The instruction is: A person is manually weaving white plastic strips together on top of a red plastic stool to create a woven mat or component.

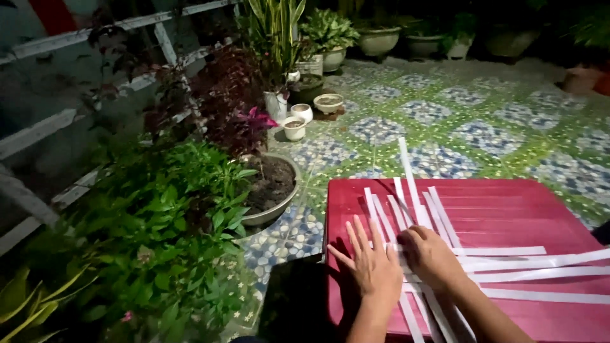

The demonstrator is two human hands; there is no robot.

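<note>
Right now the white paper strips (416,213) lie crossed over one another on the red bench (508,209), some running away from me and some running off to my right, so they form a loose lattice near the bench's left half. One long strip sticks out past the far edge of the bench over the floor. My left hand (372,263) rests flat on the strips with the fingers spread wide, palm down, pressing them against the bench top. My right hand (432,254) sits just beside it, touching it or nearly so, knuckles up and fingers curled down onto the place where the strips cross; whether it pinches a strip I cannot tell, since the fingertips are hidden under the hand. Both my forearms come in from the lower edge of the view.

Beyond the bench the patterned tile floor (457,121) spreads out in blue, green and white. To my left stands a wide shallow pot of soil (273,187) with a dark red-leaved plant (238,124), and nearer me a bushy green plant (165,222). Farther off sit small white pots (298,121), a tall striped-leaf plant (273,32) and a row of larger planters (381,41) along the far edge. A white railing (44,127) runs along the left side.
</note>
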